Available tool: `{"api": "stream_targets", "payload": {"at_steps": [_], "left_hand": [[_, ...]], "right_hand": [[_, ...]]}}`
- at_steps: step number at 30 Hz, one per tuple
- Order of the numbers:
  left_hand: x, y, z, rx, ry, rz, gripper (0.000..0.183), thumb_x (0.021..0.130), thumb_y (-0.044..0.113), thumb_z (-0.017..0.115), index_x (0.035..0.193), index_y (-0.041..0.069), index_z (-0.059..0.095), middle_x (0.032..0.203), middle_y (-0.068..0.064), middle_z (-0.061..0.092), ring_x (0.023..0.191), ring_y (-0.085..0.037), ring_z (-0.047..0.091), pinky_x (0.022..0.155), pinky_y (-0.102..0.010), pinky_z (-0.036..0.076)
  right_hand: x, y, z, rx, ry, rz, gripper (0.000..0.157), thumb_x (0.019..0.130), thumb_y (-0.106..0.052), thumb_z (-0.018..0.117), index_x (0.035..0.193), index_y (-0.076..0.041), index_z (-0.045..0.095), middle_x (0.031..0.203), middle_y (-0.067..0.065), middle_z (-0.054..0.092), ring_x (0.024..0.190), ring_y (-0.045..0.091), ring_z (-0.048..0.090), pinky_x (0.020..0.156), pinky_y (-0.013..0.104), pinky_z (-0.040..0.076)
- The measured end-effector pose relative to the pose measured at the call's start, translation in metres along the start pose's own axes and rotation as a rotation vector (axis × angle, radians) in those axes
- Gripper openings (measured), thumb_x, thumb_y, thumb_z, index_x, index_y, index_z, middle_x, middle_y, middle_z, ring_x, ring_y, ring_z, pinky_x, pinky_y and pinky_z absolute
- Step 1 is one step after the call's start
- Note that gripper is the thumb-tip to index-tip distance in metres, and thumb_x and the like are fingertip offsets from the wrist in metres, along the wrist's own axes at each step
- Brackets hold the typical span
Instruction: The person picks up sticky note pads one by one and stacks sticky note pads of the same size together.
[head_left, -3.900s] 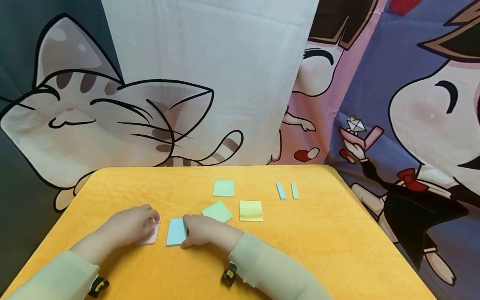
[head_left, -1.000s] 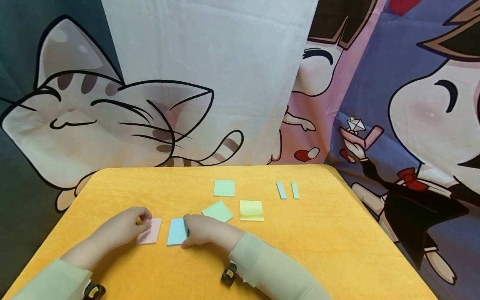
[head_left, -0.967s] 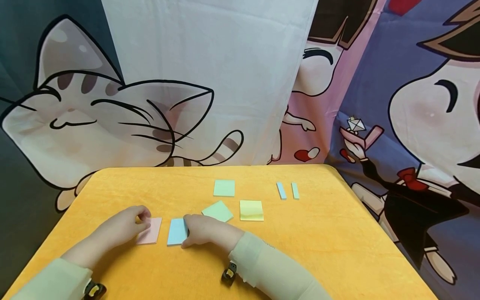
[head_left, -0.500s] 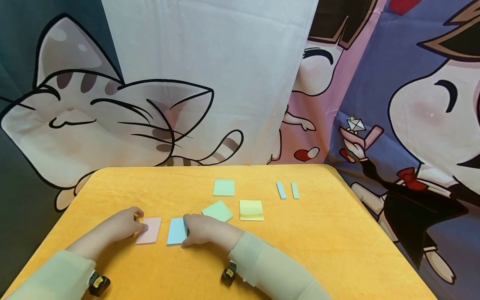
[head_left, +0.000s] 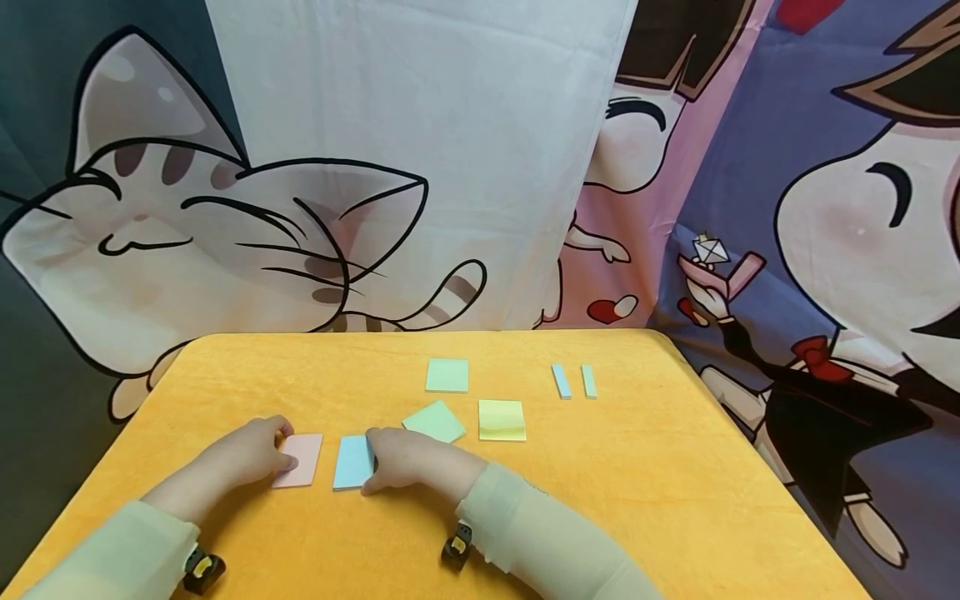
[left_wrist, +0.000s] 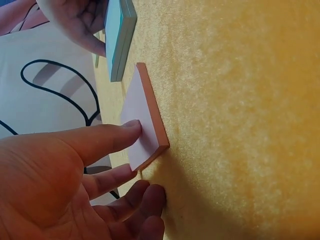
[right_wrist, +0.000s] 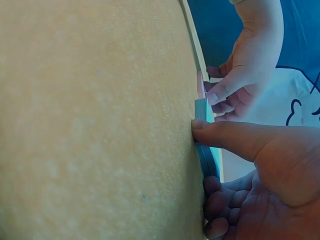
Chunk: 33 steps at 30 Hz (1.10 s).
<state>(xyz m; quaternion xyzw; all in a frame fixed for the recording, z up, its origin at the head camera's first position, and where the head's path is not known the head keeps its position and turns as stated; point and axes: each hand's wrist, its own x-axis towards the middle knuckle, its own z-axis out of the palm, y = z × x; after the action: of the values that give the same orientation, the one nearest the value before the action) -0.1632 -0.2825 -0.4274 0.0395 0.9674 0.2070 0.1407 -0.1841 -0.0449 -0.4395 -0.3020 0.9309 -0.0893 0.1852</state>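
At the left of the yellow tabletop (head_left: 675,492), the left hand (head_left: 251,450) pinched the pink pad (head_left: 304,460) lightly, thumb laid on the upper face and index finger at the left side; with only that side held, I judged, a lift might have let the pad pivot or slip. The pad lay between the two hands, directly at the left hand's fingertips; whether it rested fully flat I could not tell. Just to its right, across a narrow gap, lay the blue pad (head_left: 349,463), its right part gripped by the right hand (head_left: 412,461), thumb on the near edge and fingers at the far one. A seam along its side suggested two layers, which uneven pressure could have sheared apart; a leftward push might also have driven it against the pink pad. Behind the right hand lay the angled green square (head_left: 433,422), so near that contact could not be judged; a careless backward sweep could have displaced it. Farther back lay the straight green square (head_left: 447,376), then, to the right, the yellow square (head_left: 502,421), the blue strip (head_left: 561,382) and the green strip (head_left: 589,382), these last well apart from both hands and at little apparent risk.
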Motion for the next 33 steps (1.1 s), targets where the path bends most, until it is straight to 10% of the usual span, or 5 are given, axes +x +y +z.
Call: {"api": "stream_targets", "payload": {"at_steps": [14, 33], "left_hand": [[-0.007, 0.001, 0.006, -0.145, 0.023, -0.024, 0.044, 0.087, 0.013, 0.074, 0.115, -0.001, 0.042, 0.081, -0.008, 0.048, 0.066, -0.021, 0.046, 0.059, -0.034, 0.036], [-0.007, 0.007, -0.011, -0.493, 0.016, 0.018, 0.039, 0.098, 0.01, 0.058, 0.13, -0.001, 0.04, 0.095, -0.012, 0.059, 0.079, -0.022, 0.061, 0.071, -0.039, 0.05]], "right_hand": [[-0.001, -0.001, -0.001, 0.011, -0.001, 0.003, 0.048, 0.081, -0.042, 0.081, 0.11, -0.014, 0.055, 0.087, -0.007, 0.055, 0.078, 0.009, 0.052, 0.074, 0.023, 0.045], [0.001, -0.011, -0.001, -0.007, -0.005, 0.079, 0.039, 0.079, -0.036, 0.083, 0.101, -0.014, 0.059, 0.079, -0.006, 0.055, 0.072, 0.011, 0.051, 0.068, 0.025, 0.044]]}}
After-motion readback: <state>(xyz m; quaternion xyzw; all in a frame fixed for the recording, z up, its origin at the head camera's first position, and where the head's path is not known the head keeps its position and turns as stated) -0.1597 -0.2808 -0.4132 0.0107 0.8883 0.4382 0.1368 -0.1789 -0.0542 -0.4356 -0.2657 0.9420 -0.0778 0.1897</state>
